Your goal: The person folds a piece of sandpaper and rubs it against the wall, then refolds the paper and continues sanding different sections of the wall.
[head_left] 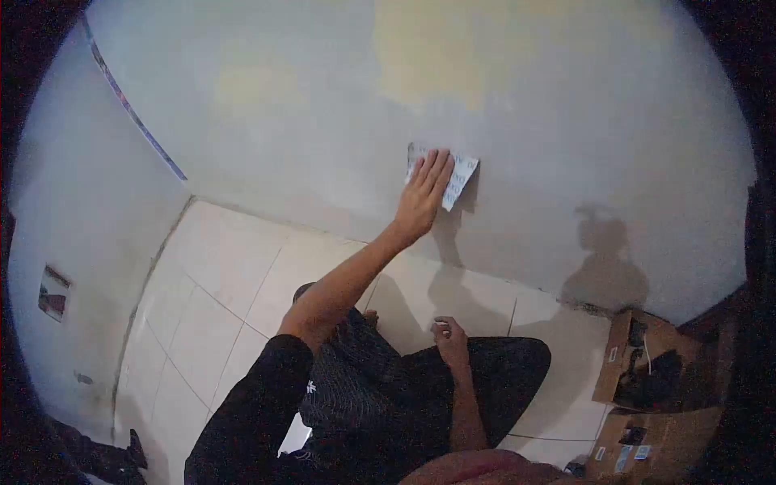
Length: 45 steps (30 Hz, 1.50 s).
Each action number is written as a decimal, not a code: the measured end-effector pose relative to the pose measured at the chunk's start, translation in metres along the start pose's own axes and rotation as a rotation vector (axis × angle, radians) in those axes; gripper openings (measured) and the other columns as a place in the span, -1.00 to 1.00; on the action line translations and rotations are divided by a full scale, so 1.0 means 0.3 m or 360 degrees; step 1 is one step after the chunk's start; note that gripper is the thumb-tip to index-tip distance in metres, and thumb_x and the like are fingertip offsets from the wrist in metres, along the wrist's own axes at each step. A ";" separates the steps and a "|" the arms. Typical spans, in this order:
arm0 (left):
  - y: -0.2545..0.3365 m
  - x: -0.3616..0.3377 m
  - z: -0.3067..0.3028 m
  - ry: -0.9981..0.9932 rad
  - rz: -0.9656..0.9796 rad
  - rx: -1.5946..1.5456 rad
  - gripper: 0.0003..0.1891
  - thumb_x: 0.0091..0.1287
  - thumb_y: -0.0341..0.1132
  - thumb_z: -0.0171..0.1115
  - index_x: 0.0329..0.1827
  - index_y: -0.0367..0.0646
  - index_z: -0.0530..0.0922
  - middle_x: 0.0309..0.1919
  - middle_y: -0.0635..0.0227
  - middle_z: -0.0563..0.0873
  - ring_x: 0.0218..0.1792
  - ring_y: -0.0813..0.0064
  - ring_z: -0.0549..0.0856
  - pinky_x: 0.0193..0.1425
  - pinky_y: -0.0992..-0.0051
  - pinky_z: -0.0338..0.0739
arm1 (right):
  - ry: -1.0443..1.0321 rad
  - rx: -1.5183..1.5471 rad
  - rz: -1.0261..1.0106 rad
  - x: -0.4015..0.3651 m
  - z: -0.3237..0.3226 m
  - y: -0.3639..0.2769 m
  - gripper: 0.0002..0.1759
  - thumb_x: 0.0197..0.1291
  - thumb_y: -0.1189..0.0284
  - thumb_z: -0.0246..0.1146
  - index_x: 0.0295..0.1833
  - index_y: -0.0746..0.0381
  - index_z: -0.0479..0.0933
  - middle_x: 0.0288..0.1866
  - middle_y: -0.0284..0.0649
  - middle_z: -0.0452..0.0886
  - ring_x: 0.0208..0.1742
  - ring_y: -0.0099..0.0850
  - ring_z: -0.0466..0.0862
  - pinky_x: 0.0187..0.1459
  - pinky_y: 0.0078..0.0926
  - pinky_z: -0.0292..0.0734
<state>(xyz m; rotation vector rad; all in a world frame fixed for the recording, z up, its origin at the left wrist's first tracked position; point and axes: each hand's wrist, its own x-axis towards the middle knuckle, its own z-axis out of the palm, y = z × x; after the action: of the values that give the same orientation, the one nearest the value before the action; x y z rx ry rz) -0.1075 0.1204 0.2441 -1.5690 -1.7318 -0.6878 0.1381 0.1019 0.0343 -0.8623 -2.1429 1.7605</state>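
My left hand [423, 194] lies with its fingers stretched flat over a sheet of sandpaper [462, 179], holding it against the wall [533, 145]. The sheet's pale back carries printed letters, and its lower right edge stands off the wall and throws a shadow. My right hand [450, 336] rests low by my dark-clothed leg [509, 364], its fingers curled in. Something whitish shows at those fingertips, too small to make out.
Pale yellow patches [428, 65] mark the grey wall above. Light floor tiles [234, 283] meet the wall's foot. Open cardboard boxes [647, 364] with dark contents stand at the right. A small recessed wall opening [55, 293] is at far left.
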 end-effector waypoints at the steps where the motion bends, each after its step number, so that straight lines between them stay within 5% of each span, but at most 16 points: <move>1: 0.005 -0.018 0.002 0.0004 -0.0010 0.0008 -0.31 0.17 -0.61 -0.02 0.46 -0.39 0.13 0.48 -0.05 0.15 0.52 -0.01 0.09 0.53 0.00 0.00 | -0.0010 -0.0008 -0.0004 0.001 0.004 0.011 -0.66 0.28 0.35 0.24 0.09 0.30 0.51 -0.21 -0.09 0.69 -0.25 -0.37 0.69 -0.22 -0.39 0.59; 4: 0.026 -0.026 -0.010 -0.0008 -0.0114 -0.0084 -0.29 0.15 -0.63 -0.03 0.47 -0.40 0.12 0.48 -0.06 0.15 0.51 -0.04 0.09 0.54 0.00 -0.03 | 0.0048 -0.0010 -0.0116 0.004 0.019 0.033 -0.70 0.24 0.30 0.25 0.02 0.22 0.55 -0.18 -0.05 0.71 -0.23 -0.21 0.72 -0.15 -0.30 0.61; 11: 0.035 0.317 -0.120 0.0462 -0.0158 -0.0076 -0.23 0.11 -0.71 -0.09 0.51 -0.27 0.09 0.52 -0.03 0.05 0.53 -0.01 0.01 0.54 -0.01 -0.06 | 0.0007 -0.0027 -0.0128 -0.003 0.003 0.033 -0.67 0.28 0.32 0.23 0.07 0.26 0.52 -0.19 -0.05 0.69 -0.24 -0.29 0.70 -0.20 -0.35 0.59; 13: 0.033 0.361 -0.153 0.0460 -0.0062 0.0142 -0.26 0.10 -0.70 -0.07 0.47 -0.41 0.09 0.51 -0.08 0.06 0.51 -0.09 0.08 0.52 -0.02 0.01 | -0.0010 -0.0034 -0.0123 -0.002 0.010 0.044 -0.67 0.30 0.34 0.22 0.10 0.28 0.50 -0.21 -0.08 0.68 -0.27 -0.37 0.70 -0.23 -0.40 0.59; 15: 0.024 0.331 -0.146 0.0434 -0.0048 0.0127 -0.26 0.11 -0.69 -0.07 0.47 -0.40 0.10 0.51 -0.08 0.07 0.51 -0.08 0.08 0.53 -0.01 0.01 | 0.0014 0.0052 -0.0042 0.002 0.016 0.043 -0.65 0.26 0.26 0.25 0.06 0.24 0.53 -0.16 -0.01 0.69 -0.26 -0.24 0.69 -0.18 -0.30 0.58; 23: 0.034 0.019 -0.011 0.0198 -0.0190 -0.0056 -0.27 0.12 -0.67 -0.11 0.48 -0.38 0.10 0.50 -0.08 0.09 0.52 -0.05 0.06 0.53 0.02 0.00 | 0.0034 -0.0015 -0.0177 -0.002 0.013 0.051 -0.65 0.28 0.30 0.22 0.09 0.26 0.51 -0.19 -0.03 0.68 -0.26 -0.29 0.69 -0.19 -0.33 0.60; 33: 0.038 0.255 -0.105 0.0400 -0.0180 0.0036 -0.21 0.07 -0.70 -0.08 0.49 -0.39 0.05 0.51 -0.09 0.06 0.52 -0.06 0.03 0.54 -0.01 -0.02 | 0.0021 -0.0075 -0.0154 0.001 -0.001 0.031 -0.69 0.30 0.37 0.19 0.08 0.29 0.50 -0.21 -0.04 0.68 -0.29 -0.32 0.69 -0.20 -0.34 0.59; 45: 0.059 0.077 0.002 0.0300 -0.0223 -0.0063 -0.22 0.05 -0.72 -0.07 0.47 -0.41 0.09 0.49 -0.15 0.08 0.52 -0.10 0.04 0.53 -0.03 -0.02 | -0.0004 -0.0035 -0.0009 -0.014 -0.011 -0.011 -0.68 0.31 0.35 0.21 0.09 0.29 0.50 -0.20 -0.07 0.66 -0.28 -0.35 0.67 -0.20 -0.37 0.57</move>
<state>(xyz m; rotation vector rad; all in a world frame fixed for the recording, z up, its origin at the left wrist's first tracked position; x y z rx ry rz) -0.0909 0.1375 0.2607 -1.3701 -1.7069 -0.9141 0.1422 0.1019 0.0391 -0.8593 -2.1677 1.7397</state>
